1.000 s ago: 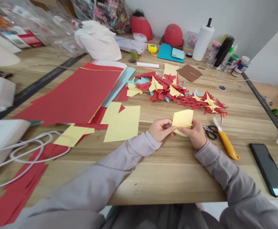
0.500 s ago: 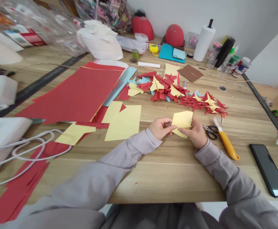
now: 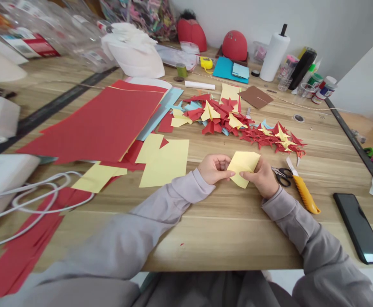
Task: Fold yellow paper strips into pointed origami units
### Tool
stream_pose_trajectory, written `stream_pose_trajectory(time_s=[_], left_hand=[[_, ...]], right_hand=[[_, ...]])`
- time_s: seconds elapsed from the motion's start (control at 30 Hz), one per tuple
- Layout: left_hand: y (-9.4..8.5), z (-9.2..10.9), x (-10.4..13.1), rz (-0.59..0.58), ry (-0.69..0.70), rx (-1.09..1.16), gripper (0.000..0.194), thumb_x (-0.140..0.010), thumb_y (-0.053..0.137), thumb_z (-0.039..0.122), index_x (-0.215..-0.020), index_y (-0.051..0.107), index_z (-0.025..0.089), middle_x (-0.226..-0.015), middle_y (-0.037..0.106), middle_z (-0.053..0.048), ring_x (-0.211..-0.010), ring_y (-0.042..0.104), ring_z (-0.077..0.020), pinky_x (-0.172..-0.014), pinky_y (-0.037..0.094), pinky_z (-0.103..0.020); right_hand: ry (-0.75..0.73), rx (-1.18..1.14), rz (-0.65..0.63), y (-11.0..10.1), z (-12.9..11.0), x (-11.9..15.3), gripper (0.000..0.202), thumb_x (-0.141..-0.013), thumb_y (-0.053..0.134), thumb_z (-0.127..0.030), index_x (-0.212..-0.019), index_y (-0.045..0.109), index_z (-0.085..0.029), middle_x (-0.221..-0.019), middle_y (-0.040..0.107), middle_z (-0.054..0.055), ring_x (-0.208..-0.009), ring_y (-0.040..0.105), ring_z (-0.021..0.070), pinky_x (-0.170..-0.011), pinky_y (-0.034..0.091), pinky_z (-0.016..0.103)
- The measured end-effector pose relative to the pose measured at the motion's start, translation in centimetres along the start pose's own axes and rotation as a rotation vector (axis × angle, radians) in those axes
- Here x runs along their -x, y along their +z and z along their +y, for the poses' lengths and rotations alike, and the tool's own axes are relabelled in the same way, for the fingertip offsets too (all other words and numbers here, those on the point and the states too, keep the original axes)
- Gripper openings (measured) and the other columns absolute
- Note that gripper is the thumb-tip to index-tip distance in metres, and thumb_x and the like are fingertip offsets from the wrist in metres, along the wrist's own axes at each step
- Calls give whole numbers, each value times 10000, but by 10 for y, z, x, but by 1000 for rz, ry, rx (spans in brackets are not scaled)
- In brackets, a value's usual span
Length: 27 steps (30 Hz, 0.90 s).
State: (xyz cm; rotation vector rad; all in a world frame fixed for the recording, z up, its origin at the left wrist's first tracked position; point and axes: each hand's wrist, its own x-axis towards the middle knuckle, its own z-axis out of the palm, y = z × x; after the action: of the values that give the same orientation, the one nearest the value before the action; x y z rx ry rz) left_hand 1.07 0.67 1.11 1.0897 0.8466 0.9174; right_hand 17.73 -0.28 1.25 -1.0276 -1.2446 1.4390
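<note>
Between my two hands is a small sheet of yellow paper [image 3: 244, 164] with a crease showing across it. My left hand [image 3: 214, 169] pinches its left edge, thumb on top and fingers curled under. The right side is gripped by my right hand [image 3: 263, 177], its thumb lying on the paper's face. Beyond the hands spreads a pile of red, yellow and blue folded paper pieces [image 3: 214, 128], with pointed red and yellow ones [image 3: 272, 136] at its right end. Flat yellow sheets [image 3: 170, 164] rest on the table to the left of my left hand.
Black-handled scissors [image 3: 282, 175] and a yellow-handled knife [image 3: 305, 194] lie right of my right hand, then a black phone [image 3: 361, 228]. Large red sheets [image 3: 106, 123], red strips [image 3: 29, 243] and a white cable [image 3: 53, 204] cover the left. Paint bottles [image 3: 324, 90] stand at the back right.
The yellow paper has turned slightly between my fingers and shows a different outline. My left hand has shifted a little to the left. The view has moved slightly.
</note>
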Motion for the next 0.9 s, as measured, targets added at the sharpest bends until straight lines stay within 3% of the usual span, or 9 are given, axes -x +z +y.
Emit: stream_pose_trajectory(time_s=[0.57, 0.9], left_hand=[[-12, 0, -2, -7, -31, 12, 415, -394, 843, 234, -692, 597, 84, -515, 623, -2, -381, 549, -93, -378, 455, -182], [-18, -6, -6, 26, -66, 116, 423, -391, 843, 214, -705, 599, 72, -547, 643, -26, -399, 564, -112, -353, 477, -193]], right_hand=[[61, -101, -40, -8, 2, -2, 628, -442, 836, -264, -983, 527, -188, -995, 685, 68, -845, 670, 230, -795, 544, 404], [116, -74, -199, -25, 10, -6, 569, -589, 771, -257, -1104, 542, -179, -846, 721, 49, -744, 687, 226, -711, 548, 368]])
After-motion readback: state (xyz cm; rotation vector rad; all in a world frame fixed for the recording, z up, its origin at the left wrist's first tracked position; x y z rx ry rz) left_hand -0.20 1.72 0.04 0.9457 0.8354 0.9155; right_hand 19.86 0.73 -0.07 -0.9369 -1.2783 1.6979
